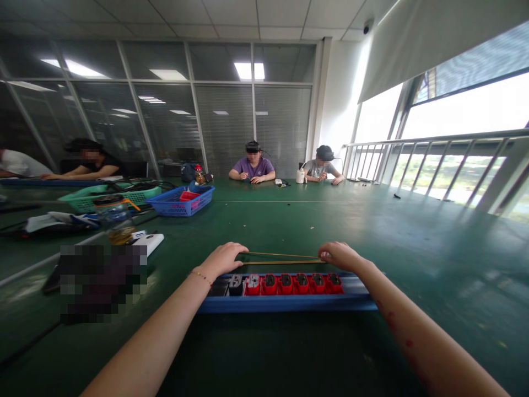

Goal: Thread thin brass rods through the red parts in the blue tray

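Observation:
A thin yellowish rubber band (pixel 285 262) is stretched in two strands between my hands. My left hand (pixel 222 259) has its end of the band around the thumb and fingers, which are spread a little. At the other end, my right hand (pixel 341 256) grips the band with its fingers curled in. Just below the band lies a long blue tray (pixel 285 304), with my wrists near its two ends. In the tray stands a row of several small red block-like parts (pixel 286 284) with dark tops. A black part with a grey top (pixel 235 285) is at the row's left.
Left on the green table (pixel 264 226) are a blue basket (pixel 182 205) with a red item, a green basket (pixel 140 193), a jar (pixel 119 226) and a white device (pixel 149 244). Several people sit across and at the left. A railing (pixel 430 143) runs along the right.

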`<action>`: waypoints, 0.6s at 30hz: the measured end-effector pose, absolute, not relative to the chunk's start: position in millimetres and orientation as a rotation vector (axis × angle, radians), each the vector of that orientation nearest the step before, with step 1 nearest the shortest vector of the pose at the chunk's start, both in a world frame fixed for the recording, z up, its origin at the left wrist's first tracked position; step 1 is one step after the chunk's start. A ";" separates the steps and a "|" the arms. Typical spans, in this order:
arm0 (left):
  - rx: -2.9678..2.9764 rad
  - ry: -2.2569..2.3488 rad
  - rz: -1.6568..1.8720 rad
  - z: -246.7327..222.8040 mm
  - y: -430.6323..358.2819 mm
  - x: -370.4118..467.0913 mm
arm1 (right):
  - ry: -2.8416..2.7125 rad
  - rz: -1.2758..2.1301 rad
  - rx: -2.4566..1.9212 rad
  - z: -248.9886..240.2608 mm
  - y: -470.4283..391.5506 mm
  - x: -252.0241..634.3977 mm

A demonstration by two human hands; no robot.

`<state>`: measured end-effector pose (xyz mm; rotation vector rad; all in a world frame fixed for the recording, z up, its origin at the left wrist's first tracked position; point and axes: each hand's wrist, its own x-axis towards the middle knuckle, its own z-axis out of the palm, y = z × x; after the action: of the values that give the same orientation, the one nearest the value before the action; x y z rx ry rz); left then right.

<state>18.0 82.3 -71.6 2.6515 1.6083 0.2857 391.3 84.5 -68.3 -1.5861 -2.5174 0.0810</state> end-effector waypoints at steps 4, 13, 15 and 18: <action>2.662 1.596 0.211 -73.4 83.8 17.8 | -2.561 0.043 -1.624 -72.0 88.0 386.8; 2.708 1.574 0.170 -74.8 84.1 23.3 | -2.625 -0.002 -1.612 -76.5 83.2 382.6; 2.706 1.584 0.165 -75.2 84.7 23.8 | -2.638 0.003 -1.602 -75.7 81.6 382.6; 2.698 1.621 0.179 -74.2 84.6 24.6 | -2.640 0.004 -1.600 -74.3 79.8 382.7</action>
<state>24.6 84.6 -74.2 2.6984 1.6214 0.1791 382.7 79.8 -74.3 -1.5996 -2.6395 0.0044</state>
